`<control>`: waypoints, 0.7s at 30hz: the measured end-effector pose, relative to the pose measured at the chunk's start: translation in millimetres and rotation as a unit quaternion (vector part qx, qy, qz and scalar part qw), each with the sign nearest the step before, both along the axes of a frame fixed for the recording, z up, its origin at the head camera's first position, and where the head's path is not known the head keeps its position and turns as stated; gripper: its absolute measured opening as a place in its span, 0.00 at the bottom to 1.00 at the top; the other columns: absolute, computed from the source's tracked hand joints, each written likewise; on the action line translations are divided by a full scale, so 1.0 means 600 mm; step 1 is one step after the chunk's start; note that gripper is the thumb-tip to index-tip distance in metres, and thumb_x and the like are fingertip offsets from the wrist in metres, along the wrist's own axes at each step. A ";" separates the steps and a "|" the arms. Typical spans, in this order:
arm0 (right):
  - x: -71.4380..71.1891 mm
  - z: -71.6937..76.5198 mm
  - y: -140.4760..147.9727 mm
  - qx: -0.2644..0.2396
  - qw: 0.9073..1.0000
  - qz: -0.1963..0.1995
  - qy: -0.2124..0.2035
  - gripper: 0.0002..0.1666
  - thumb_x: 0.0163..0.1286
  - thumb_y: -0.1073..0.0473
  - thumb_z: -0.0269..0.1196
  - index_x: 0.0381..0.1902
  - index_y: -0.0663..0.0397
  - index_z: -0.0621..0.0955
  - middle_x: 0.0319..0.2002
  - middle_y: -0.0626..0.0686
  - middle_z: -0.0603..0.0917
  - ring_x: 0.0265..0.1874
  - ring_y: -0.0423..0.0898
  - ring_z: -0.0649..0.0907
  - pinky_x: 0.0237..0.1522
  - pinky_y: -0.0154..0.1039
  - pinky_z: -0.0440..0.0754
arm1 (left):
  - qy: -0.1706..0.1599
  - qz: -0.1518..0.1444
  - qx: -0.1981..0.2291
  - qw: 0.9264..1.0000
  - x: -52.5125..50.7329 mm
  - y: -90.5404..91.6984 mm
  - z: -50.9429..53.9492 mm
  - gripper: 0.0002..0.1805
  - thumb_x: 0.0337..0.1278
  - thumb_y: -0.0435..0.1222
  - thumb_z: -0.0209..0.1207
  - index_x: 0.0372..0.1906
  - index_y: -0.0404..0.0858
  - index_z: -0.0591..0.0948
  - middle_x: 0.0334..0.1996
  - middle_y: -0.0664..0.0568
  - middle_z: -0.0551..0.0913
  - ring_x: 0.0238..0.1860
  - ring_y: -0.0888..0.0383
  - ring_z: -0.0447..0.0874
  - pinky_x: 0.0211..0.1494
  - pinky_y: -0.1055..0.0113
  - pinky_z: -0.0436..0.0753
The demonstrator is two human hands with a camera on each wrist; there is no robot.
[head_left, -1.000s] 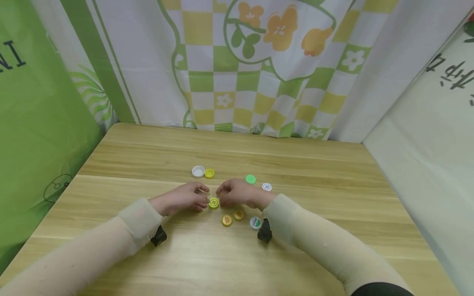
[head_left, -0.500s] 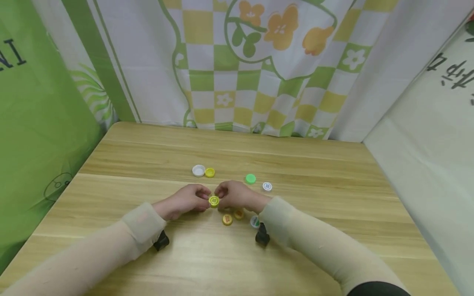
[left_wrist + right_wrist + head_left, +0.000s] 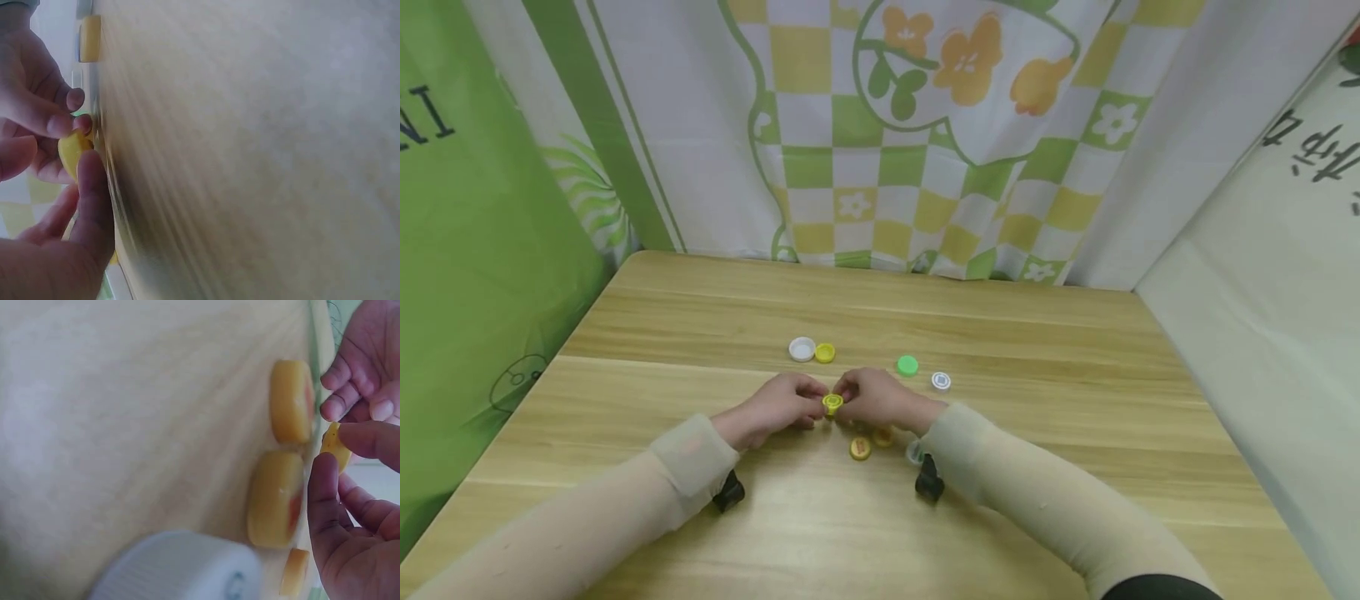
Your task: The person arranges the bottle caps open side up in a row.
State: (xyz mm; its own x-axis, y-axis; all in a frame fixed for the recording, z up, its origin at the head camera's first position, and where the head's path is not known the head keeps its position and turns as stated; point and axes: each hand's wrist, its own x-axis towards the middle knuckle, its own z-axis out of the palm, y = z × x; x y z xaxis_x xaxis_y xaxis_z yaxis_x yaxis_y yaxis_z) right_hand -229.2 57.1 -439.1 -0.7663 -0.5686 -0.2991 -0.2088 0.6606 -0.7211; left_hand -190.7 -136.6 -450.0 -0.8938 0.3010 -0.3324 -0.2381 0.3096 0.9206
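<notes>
A small yellow bottle cap is held up between both hands, just off the wooden table. My right hand pinches it between thumb and index finger, plainest in the right wrist view, where the yellow cap is tilted. From the other side my left hand holds it with curled fingers; in the left wrist view its thumb lies against the yellow cap. Close to the right hand lie an orange-yellow cap, a second orange-yellow cap and a white-and-green cap, partly hidden by the wrist.
Beyond the hands, a white cap and a yellow cap sit side by side, open side up. Further right lie a green cap and a white patterned cap. A checked curtain hangs behind the table.
The yellow cap has been lifted from the table between the hands and then tilted. Both hands have drawn closer around it. The other caps stay where they were.
</notes>
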 end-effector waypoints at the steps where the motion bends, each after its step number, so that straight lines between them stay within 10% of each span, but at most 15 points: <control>1: -0.002 0.001 0.002 -0.006 1.000 -0.005 -0.006 0.15 0.64 0.64 0.71 0.48 0.60 0.84 0.38 0.49 0.84 0.35 0.42 0.82 0.38 0.33 0.82 | 0.004 0.006 -0.001 1.000 -0.001 0.000 0.001 0.22 0.65 0.25 0.60 0.61 0.19 0.75 0.52 0.36 0.83 0.43 0.53 0.83 0.46 0.63 0.86; 12: -0.025 0.017 0.012 -0.134 0.981 -0.070 -0.122 0.18 0.75 0.62 0.62 0.57 0.67 0.78 0.45 0.57 0.83 0.42 0.52 0.85 0.46 0.42 0.88 | 0.067 0.035 -0.008 0.997 -0.022 -0.003 0.010 0.20 0.72 0.31 0.58 0.62 0.24 0.77 0.58 0.35 0.80 0.55 0.44 0.82 0.60 0.53 0.82; 21: -0.033 0.015 0.016 -0.161 0.974 -0.092 -0.132 0.15 0.81 0.60 0.56 0.56 0.67 0.78 0.46 0.62 0.84 0.42 0.52 0.85 0.46 0.43 0.87 | 0.085 0.057 0.024 0.994 -0.038 0.007 0.010 0.17 0.75 0.30 0.56 0.59 0.22 0.76 0.57 0.33 0.79 0.55 0.39 0.84 0.62 0.53 0.82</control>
